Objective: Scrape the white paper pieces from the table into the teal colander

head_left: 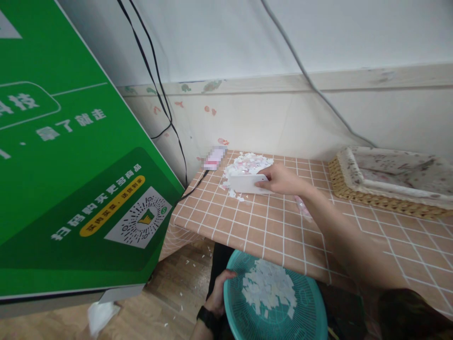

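1. Nearest, gripping the rim of a teal basket (316,309) with the left hand (217,295), with thumb over the edge and the other fingers mostly hidden behind the wall.
2. Inside the teal basket, beside the bench (230,222) and below its top: flat white scraps (271,285) in a loose heap, with ribbed wall around them.
3. Farther, over the bench: pinching a white plate (244,183) between thumb and fingers of the right hand (286,179).
4. Right behind the plate: a spread pile of white and pinkish scraps (249,163).
5. By the wall, at right: a wicker basket (339,182) with flowered cloth lining (406,167).
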The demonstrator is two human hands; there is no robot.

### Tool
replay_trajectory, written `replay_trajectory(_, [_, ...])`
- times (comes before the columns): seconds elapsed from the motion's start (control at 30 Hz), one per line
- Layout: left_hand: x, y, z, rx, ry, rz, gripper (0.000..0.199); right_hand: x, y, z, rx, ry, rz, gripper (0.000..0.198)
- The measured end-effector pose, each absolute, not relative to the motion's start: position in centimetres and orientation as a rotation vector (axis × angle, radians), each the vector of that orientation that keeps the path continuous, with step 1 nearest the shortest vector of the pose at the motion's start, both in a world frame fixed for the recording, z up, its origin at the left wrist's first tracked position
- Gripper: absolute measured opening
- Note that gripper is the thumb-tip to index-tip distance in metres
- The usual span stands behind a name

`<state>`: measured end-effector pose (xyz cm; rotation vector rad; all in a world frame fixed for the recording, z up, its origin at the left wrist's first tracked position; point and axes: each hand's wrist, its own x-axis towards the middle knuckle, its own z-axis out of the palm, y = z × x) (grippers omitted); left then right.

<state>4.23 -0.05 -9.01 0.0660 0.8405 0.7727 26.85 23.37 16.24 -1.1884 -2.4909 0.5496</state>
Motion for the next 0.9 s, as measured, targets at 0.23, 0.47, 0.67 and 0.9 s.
replay_trajectory(0.23, [4.1, -0.1, -9.0, 0.078, 0.826, 0.773, 0.046, 25.9, 23.6, 14.9, -1.166, -2.414, 0.619, 0.025])
replay_trajectory(0.47, [4.3, 0.2, -8.2, 0.078, 0.811, 0.789, 0.042, 26.3, 24.1, 14.3, -1.115, -2.381, 0.706, 0.024])
replay_trajectory(0.67, [4.3, 0.2, -8.1, 0.043, 0.846, 0.758, 0.04, 26.3, 24.0, 14.4, -1.108, -2.406, 0.684, 0.027])
replay_trajectory(0.9, [4.2, 0.0, -9.0, 0.065, 0.822, 0.762, 0.042, 26.4, 23.8, 14.9, -1.1, -2.431, 0.588, 0.025])
